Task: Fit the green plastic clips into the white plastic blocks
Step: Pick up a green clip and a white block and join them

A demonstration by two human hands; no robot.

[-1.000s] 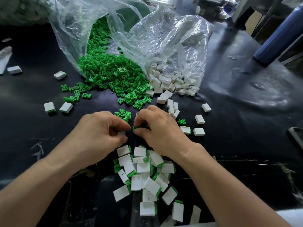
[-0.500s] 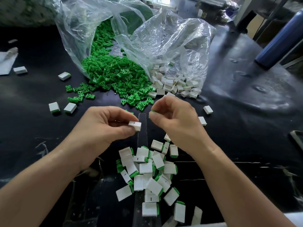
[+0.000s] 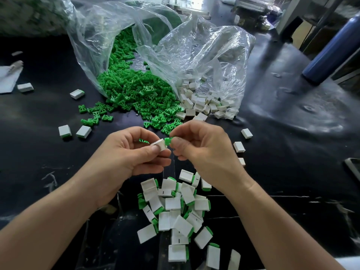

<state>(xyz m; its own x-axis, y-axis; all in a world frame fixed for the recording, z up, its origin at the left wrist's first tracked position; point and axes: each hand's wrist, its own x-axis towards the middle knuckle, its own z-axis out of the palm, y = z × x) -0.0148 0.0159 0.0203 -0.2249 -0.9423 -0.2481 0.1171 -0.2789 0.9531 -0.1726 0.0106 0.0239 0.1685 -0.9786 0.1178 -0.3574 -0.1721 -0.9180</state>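
Green clip (image 3: 167, 141): we see it pinched at the fingertips of the right hand (image 3: 202, 151), held above the desk (image 3: 292, 172), its free end touching the open end of the white block (image 3: 160, 146).
White block: we see it pinched between the thumb and forefinger of the left hand (image 3: 126, 158), tilted, with its mouth turned toward the clip.
Hands: both are curled and raised close together over the desk, and neither rests on it.
Stage: we judge the clip to be at the mouth of the block and not yet seated. We cannot tell how far it has entered.
Risk, misalignment: if the clip meets the tilted block at a slant, we expect it to jam or go in crooked, and the fingertips hide much of the joint.
Risk, orientation: we cannot tell which way round the clip faces. A reversed clip would probably refuse to seat.
Risk, slip: both parts are small, smooth plastic held by fingertips alone. A hard push could shoot either one out, to land among the finished pieces (image 3: 175, 205) lying just below.
Risk, mixing: a half-seated piece dropped into that pile would look much like its neighbours.
Supply: the heap of clips (image 3: 136, 94) and the heap of blocks (image 3: 202, 104) lie beyond the hands, spilling from clear bags.
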